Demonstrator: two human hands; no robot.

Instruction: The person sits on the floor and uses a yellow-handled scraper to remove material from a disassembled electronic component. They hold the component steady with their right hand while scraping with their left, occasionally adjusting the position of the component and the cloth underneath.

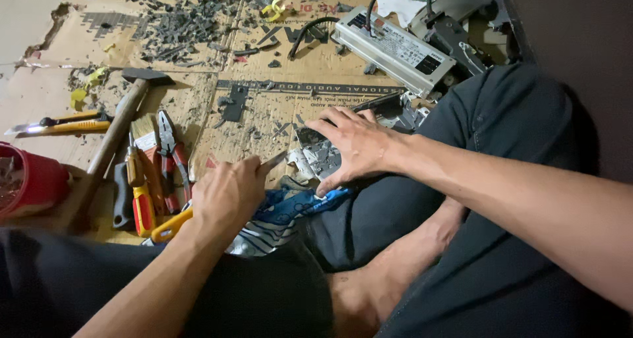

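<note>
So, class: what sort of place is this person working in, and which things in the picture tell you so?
Probably an informal floor workspace for taking electronics apart. Flattened cardboard covers the ground, hand tools like a hammer and pliers lie beside it, and broken dark fragments are scattered near a metal power-supply box.

The cardboard sheet point(290, 101) was tan with dark grey printed bands, and dark grey plastic fragments point(184, 22) lay scattered toward its far edge. A silver-grey metal box point(393, 48) with a black label patch lay near the far right corner. The screwdriver point(142, 203) had a red and yellow handle, the utility knife point(59, 124) was yellow and black, and the pliers point(173, 160) had red grips. At the left edge stood a red cup point(33, 180). The cloth point(290, 209) showed blue, white and dark stripes. The trousers point(514, 114) were dark grey.
</note>
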